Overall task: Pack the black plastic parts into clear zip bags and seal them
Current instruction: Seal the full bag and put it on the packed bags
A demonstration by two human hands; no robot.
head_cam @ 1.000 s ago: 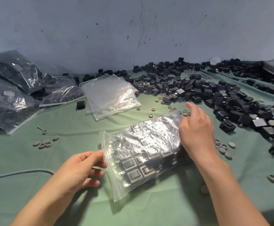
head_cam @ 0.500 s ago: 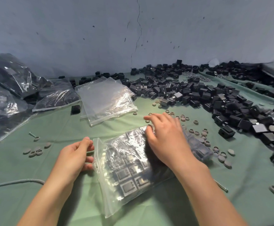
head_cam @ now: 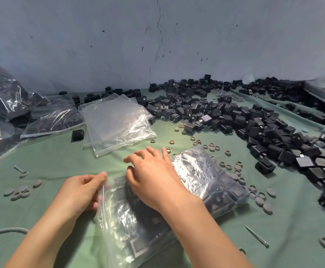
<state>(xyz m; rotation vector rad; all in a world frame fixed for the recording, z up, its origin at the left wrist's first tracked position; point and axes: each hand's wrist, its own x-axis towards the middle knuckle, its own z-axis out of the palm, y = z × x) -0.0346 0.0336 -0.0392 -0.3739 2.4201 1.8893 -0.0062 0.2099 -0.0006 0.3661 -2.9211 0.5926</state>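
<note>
The left hand (head_cam: 80, 192) is pinching the zip edge of the bag (head_cam: 206, 178) between thumb and curled fingers, near the mouth's upper corner. The right hand (head_cam: 153, 180) is lying on top of the bag, fingers spread and nearly straight, pressing the load down. The bag is lying on the cloth (head_cam: 61, 161) right in front of the person, filled with a packed layer of parts (head_cam: 223, 198).

It is probably handling as a heavy, lumpy slab inside thin, slippery film. The parts are stiff, and the film is soft and apt to slide under the palm. The zip strip looks the surest place to grip, though a lift probably needs a hand under the load too.

Bare cloth is showing to the left and on the near side. Caps (head_cam: 235, 171) are lying scattered just beside the bag's far and right edges, with the pile (head_cam: 235, 120) beyond them. Empty bags (head_cam: 117, 122) are lying near the far-left corner, and a nail (head_cam: 256, 235) is lying right of the forearm.
</note>
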